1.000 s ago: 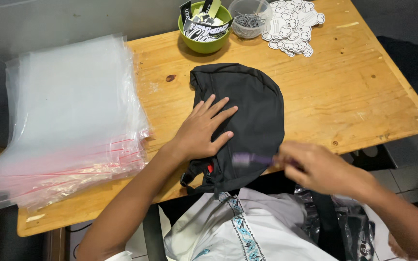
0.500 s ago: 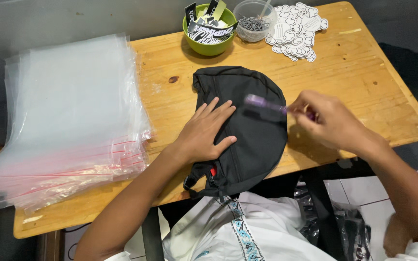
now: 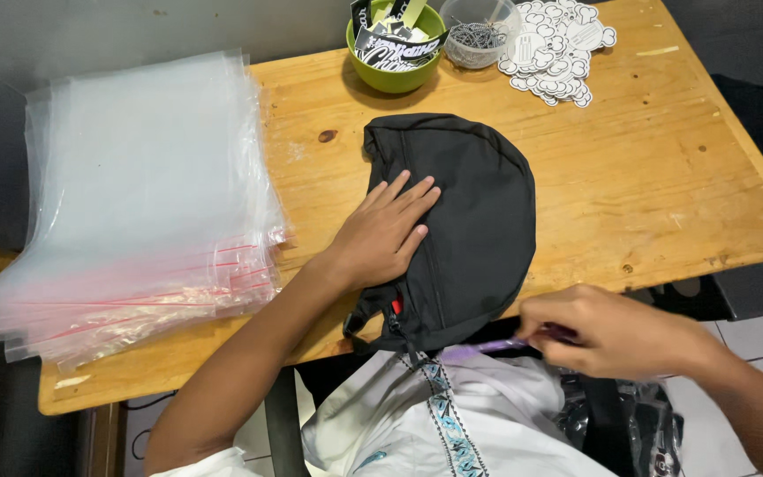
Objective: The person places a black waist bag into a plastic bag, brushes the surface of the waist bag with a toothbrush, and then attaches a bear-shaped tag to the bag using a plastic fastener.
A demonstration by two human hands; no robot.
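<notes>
Black fabric pouch (image 3: 470, 221), half-moon shaped, lying flat near the middle of the wooden table (image 3: 664, 194), its lower end hanging a bit over the near edge with a small red tab (image 3: 396, 306) and a strap end (image 3: 362, 329) dangling there. Pinned down by the left hand (image 3: 386, 234), palm flat, fingers spread and stretched across the pouch's left half, gripping nothing, just pressing. Right hand (image 3: 607, 331) off the table edge, just below and to the right of the pouch's lower end, fingers pinched shut around a thin purple pen-like tool (image 3: 487, 347) pointing left toward the dangling bit; can't tell if the tip actually touches the fabric. Further left, a fat stack of clear zip bags (image 3: 134, 203) with red seal strips, covering that end of the table, close to the left forearm but apart from the pouch. Up at the far edge, a green bowl (image 3: 396, 78) stuffed with black and white printed cards, right next to it a clear cup of small metal pins (image 3: 480, 35), then a loose heap of white die-cut stickers (image 3: 554, 53). White shirt with a patterned placket (image 3: 448, 415) at the bottom of the view.
</notes>
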